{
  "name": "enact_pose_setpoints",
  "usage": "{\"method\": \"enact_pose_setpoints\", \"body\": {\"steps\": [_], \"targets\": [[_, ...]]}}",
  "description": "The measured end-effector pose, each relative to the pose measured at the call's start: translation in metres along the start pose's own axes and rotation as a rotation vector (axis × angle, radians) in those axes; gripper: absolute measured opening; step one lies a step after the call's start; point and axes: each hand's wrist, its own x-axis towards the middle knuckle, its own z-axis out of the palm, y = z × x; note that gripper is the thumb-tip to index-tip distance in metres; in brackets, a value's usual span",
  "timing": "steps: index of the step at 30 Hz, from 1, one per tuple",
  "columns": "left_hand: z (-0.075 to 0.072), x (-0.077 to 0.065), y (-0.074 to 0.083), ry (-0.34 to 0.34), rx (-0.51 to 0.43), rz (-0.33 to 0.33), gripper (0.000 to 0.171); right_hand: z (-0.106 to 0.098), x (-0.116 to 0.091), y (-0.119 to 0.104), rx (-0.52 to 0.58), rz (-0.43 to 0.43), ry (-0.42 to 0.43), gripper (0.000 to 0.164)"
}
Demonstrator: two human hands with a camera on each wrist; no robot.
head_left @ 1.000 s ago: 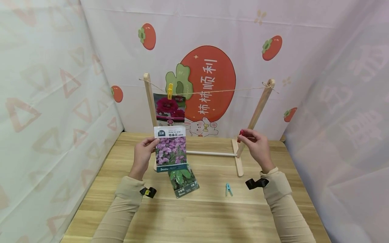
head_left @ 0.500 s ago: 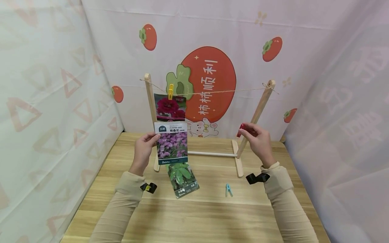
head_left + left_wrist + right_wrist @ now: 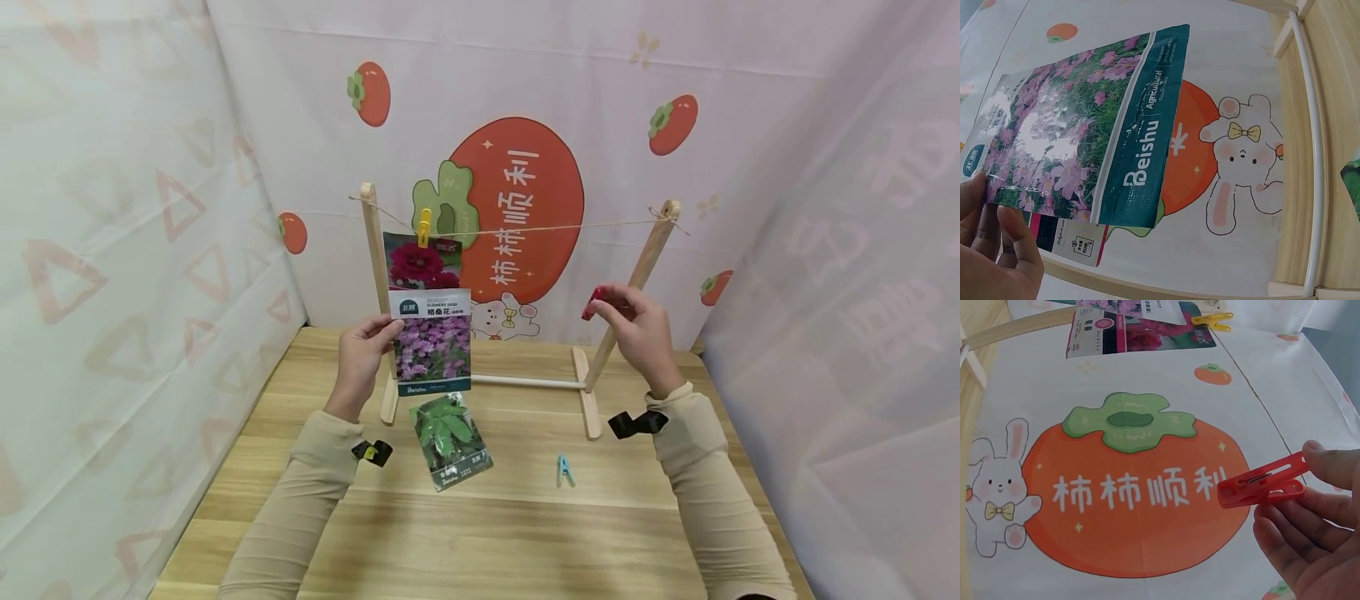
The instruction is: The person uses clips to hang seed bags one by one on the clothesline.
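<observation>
My left hand pinches the left edge of a seed packet printed with purple flowers, held upright in the air. In the head view it overlaps the lower part of a dark red flower seed packet, which hangs from the string by a yellow clothespin. My right hand pinches a red clothespin by its handle ends, in front of the rack's right post. In the right wrist view the clothespin's nose points left, away from the fingers. A green-leaf seed packet lies on the table below.
A wooden rack with a left post and a right post carries the string. A white rod joins its feet low down. On the table lies a light blue clothespin. Printed cloth walls stand behind and on both sides.
My left hand has raised the purple flower packet and shifted it slightly right, closer to the string. My right hand has lifted the red clothespin a little, and its tilt has changed.
</observation>
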Motion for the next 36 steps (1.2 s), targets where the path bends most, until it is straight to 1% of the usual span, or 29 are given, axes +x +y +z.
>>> {"method": "enact_pose_setpoints", "body": {"steps": [2, 3, 4, 8, 11, 13, 18, 25, 29, 32, 36], "targets": [[0.001, 0.001, 0.001, -0.002, -0.004, 0.015, 0.008, 0.000, 0.003, -0.002, 0.007, -0.014, 0.000, 0.027], [0.002, 0.002, 0.001, -0.004, -0.003, 0.021, 0.007, 0.000, 0.004, -0.009, 0.010, -0.018, -0.002, 0.027], [0.003, 0.003, 0.002, -0.004, -0.003, 0.024, 0.007, 0.000, 0.006, -0.010, 0.006, -0.025, -0.001, 0.027], [0.006, 0.005, 0.005, -0.007, 0.007, 0.021, 0.015, 0.000, 0.011, -0.016, 0.000, -0.043, -0.001, 0.025], [0.009, 0.007, 0.007, -0.002, -0.013, 0.023, 0.019, 0.000, 0.016, -0.017, -0.004, -0.063, 0.004, 0.024], [0.012, 0.008, 0.008, 0.002, -0.036, 0.028, 0.015, 0.000, 0.020, -0.020, -0.013, -0.078, 0.009, 0.023], [0.018, 0.008, 0.011, -0.005, -0.060, 0.049, 0.016, 0.002, 0.027, -0.022, -0.014, -0.128, 0.021, 0.020], [0.026, 0.007, 0.015, -0.031, 0.006, 0.099, 0.024, 0.004, 0.034, -0.026, 0.001, -0.171, 0.025, 0.018], [0.030, 0.008, 0.018, -0.049, 0.015, 0.121, 0.029, 0.005, 0.038, -0.029, 0.008, -0.193, 0.044, 0.019], [0.035, 0.010, 0.021, -0.057, 0.008, 0.120, 0.030, 0.005, 0.042, -0.032, 0.009, -0.196, 0.057, 0.022], [0.044, 0.013, 0.024, -0.046, -0.026, 0.105, 0.027, 0.006, 0.048, -0.036, 0.010, -0.193, 0.062, 0.025]]}}
